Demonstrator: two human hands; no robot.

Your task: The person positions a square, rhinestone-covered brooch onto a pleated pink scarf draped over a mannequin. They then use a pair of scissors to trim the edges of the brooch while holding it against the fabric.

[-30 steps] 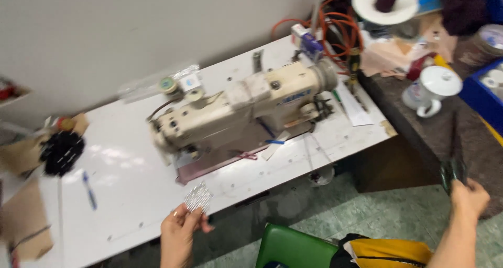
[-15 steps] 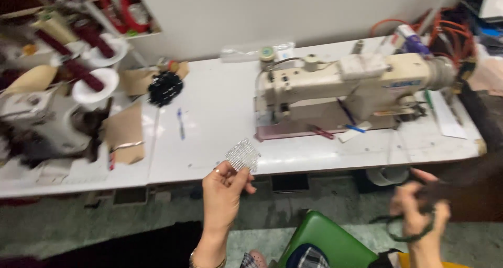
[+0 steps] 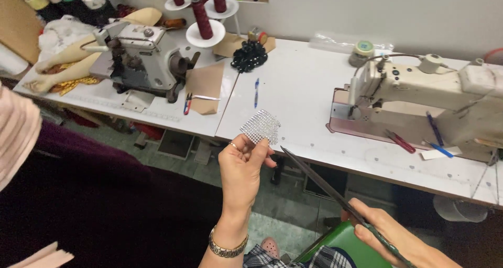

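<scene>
Left hand [image 3: 242, 166] fingers [image 3: 250, 145] pinch rhinestone mesh patch [image 3: 261, 126], raised, held over front edge of white surface [image 3: 304, 90]. Right hand [image 3: 395, 236] fingers wrapped around handles of long scissors [image 3: 325, 187]; blades closed, tip aimed up-left, just beside patch, not touching. Gold watch [image 3: 226, 245] on left wrist. Beyond patch: blue pen [image 3: 257, 92], black bead cluster [image 3: 249, 56]. Right: beige sewing machine [image 3: 424, 90]. Left: grey overlock machine [image 3: 141, 56], maroon thread cones [image 3: 201, 17] behind.

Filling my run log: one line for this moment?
left hand: holds rhinestone patch | right hand: holds scissors | white table behind
</scene>
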